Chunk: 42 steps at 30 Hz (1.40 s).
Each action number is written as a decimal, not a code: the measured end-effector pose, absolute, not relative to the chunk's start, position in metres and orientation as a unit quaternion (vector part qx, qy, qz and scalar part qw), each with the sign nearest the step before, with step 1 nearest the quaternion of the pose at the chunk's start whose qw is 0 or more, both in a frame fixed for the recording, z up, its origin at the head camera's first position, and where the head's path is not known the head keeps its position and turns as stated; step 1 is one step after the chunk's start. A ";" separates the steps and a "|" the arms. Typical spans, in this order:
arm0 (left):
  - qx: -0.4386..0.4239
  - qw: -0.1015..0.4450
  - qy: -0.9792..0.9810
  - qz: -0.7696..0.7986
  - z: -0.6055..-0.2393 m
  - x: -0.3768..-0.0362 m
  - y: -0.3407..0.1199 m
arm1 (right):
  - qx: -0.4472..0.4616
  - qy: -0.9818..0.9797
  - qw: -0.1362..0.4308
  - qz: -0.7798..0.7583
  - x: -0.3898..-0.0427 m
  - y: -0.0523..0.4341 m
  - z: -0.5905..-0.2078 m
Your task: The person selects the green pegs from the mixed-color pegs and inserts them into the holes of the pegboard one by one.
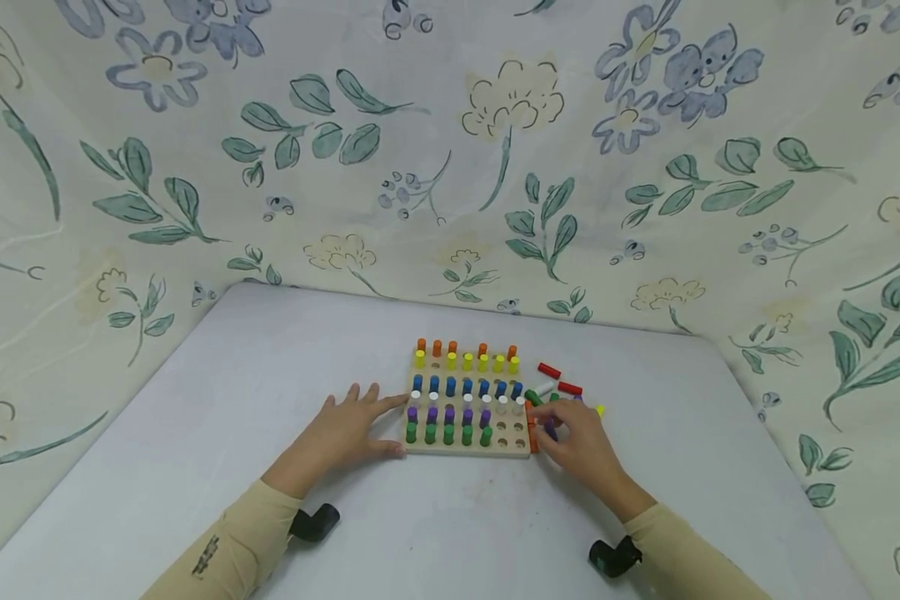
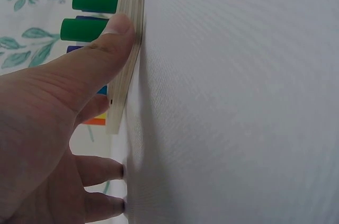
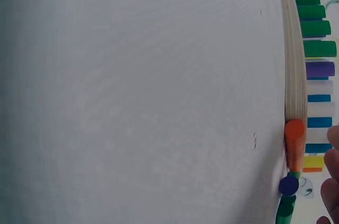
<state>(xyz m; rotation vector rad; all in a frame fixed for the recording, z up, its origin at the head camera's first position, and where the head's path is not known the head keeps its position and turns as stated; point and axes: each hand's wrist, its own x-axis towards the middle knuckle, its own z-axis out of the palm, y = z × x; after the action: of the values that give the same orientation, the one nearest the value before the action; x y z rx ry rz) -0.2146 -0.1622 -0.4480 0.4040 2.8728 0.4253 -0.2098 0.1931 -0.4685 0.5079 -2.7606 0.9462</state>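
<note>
- A wooden pegboard (image 1: 468, 447) is seen on the grey worktop (image 1: 217, 417), with rows of orange, yellow, blue, white, purple and green pegs stood in it
- The board's left edge is touched by the left hand (image 1: 345, 433), fingers straight
- Loose pegs (image 1: 558, 379) beside the board's right edge are reached by the right hand (image 1: 579, 440), fingers curled among them

The pegboard (image 1: 468, 446) is set mid-table (image 1: 270, 375), pegs (image 1: 457, 387) stood in its rows. The left hand (image 1: 345, 433) is laid at its 9 o'clock edge, the right hand (image 1: 581, 442) at 3 o'clock. Loose pegs (image 1: 558, 379) are scattered on the table at 2 o'clock, just beside the board.
</note>
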 end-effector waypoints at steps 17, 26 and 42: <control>0.139 0.099 0.975 0.142 -0.448 -0.213 -0.163 | 0.150 -0.939 0.086 0.296 -0.212 0.205 -0.470; 0.137 0.099 0.975 0.143 -0.448 -0.213 -0.163 | 0.129 -0.946 0.101 0.281 -0.215 0.209 -0.469; 0.138 0.098 0.975 0.147 -0.446 -0.212 -0.162 | 0.105 -0.957 0.091 0.256 -0.220 0.215 -0.464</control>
<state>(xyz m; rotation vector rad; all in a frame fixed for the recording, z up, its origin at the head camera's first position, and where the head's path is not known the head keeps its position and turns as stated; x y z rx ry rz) -0.2122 -0.1620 -0.4456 0.4083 2.8837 0.4351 -0.2195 0.2147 -0.4642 0.3128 -2.8436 0.7611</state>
